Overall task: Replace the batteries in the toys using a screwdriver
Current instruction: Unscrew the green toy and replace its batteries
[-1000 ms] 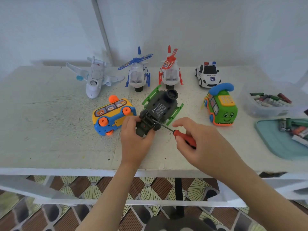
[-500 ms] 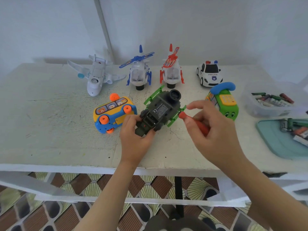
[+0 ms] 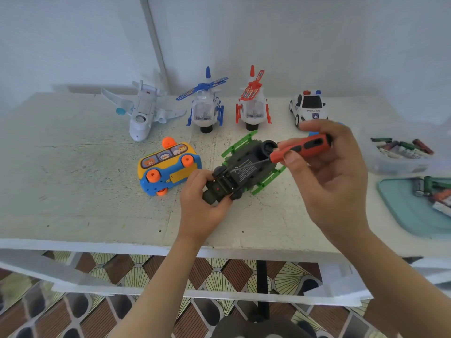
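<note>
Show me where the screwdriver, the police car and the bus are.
screwdriver (image 3: 303, 148): head view, on its red and black handle.
police car (image 3: 310, 103): head view, on its dark windscreen.
bus (image 3: 179, 176): head view, on the yellow panel on its blue underside.

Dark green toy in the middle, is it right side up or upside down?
Upside down: the dark green toy shows its labelled underside facing up, while the left hand grips its near end.

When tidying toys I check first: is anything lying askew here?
The yellow-and-blue bus lies tipped on its side, underside toward the camera. The dark green toy is belly-up too, but the left hand holds it.
</note>
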Available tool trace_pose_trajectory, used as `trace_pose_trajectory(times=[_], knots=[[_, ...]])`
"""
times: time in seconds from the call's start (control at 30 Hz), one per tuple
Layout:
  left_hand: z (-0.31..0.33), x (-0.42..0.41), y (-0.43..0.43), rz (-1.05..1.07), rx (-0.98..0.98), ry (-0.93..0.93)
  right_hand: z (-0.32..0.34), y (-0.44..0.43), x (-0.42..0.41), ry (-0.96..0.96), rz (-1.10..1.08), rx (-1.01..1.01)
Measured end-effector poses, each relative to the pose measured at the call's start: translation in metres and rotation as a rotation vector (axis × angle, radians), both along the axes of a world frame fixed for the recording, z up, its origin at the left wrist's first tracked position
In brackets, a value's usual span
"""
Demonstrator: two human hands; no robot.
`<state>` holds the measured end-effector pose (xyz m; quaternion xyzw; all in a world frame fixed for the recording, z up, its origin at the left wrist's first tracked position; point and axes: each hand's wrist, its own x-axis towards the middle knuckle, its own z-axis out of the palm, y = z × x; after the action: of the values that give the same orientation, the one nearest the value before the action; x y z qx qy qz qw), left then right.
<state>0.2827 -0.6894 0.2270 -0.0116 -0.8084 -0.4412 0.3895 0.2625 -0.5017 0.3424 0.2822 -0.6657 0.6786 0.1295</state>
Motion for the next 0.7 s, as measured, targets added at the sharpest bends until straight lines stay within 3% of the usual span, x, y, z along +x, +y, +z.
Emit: trace_pose_trajectory(times=[0.17,0.7], knots=[[0.0005,0.0005,0.0006,-0.01,0.005,0.007,-0.0045,-0.003,0.0004,0.083,-0.048,0.117],[-0.0012,-0.0008,0.0002,0.004,-0.006,-0.007,-0.01,-0.0061,-0.0029,0.113,-0.052,0.114]])
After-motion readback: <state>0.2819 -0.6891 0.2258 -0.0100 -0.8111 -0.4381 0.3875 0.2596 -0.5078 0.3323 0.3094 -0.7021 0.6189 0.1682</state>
